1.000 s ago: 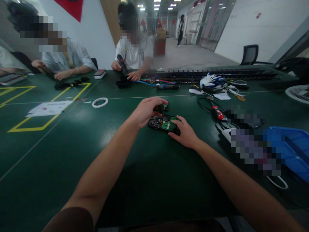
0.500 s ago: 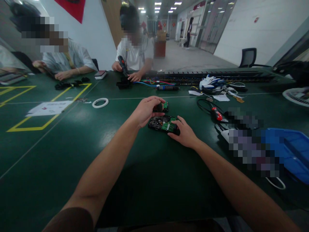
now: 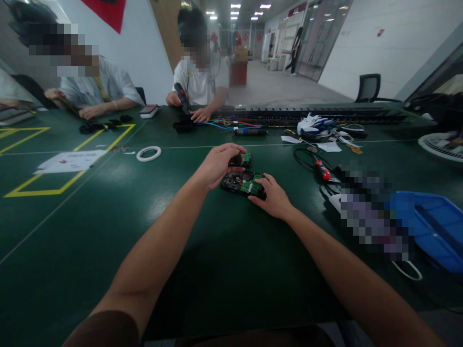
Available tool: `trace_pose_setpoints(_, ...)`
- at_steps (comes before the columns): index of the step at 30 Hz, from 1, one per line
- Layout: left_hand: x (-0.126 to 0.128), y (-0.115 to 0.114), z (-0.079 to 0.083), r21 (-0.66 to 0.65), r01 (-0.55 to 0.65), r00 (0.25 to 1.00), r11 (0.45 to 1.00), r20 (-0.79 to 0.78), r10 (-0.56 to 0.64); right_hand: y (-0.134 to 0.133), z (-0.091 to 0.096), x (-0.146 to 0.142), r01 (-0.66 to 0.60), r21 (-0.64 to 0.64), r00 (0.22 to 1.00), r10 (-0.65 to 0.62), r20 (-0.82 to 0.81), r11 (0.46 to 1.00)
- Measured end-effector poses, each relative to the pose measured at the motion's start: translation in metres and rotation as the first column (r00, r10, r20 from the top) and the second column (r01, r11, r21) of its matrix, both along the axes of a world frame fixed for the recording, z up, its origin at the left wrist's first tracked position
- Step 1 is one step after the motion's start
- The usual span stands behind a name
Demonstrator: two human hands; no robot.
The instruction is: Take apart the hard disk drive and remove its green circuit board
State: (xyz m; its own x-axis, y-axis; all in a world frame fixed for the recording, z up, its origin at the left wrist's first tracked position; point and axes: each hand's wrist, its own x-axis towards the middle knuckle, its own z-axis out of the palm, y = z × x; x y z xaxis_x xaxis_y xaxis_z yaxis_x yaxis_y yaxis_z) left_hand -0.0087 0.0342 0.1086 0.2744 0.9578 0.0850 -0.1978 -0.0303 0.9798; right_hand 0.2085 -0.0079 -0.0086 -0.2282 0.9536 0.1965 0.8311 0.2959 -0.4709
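Your view turns slightly to the right, so the blue plastic tray (image 3: 430, 226), the round white slatted piece (image 3: 439, 147) and the black office chair (image 3: 369, 87) all sit a little farther left in it. Past the fingertips of your left hand (image 3: 224, 166), slightly more of the small green circuit board (image 3: 247, 158) shows. In the background, the walking person (image 3: 296, 48) is farther right, legs apart mid-stride, nearer the glass doors (image 3: 321, 43).

Foreground dim; ceiling lamps (image 3: 265, 6) glow beyond; tabletop (image 3: 161, 205) glares faintly.
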Motion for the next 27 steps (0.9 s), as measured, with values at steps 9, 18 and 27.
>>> trace_pose_setpoints(9,0.0000,-0.0006,0.0009,0.001,-0.003,1.000,1.000,0.005,0.003,-0.0004,0.0019,-0.0025,0.037,0.012,0.996,-0.038,0.078,0.999)
trace_pose_setpoints(18,0.0002,0.0012,-0.0024,0.034,0.017,1.000,0.999,0.007,-0.018,0.0081,0.0056,-0.0058,0.050,0.009,0.991,-0.050,0.120,0.999)
trace_pose_setpoints(27,0.0011,0.0018,-0.0050,0.044,-0.006,1.000,0.999,0.010,0.005,0.0068,0.0003,0.0016,-0.004,0.029,0.998,0.002,0.071,1.000)
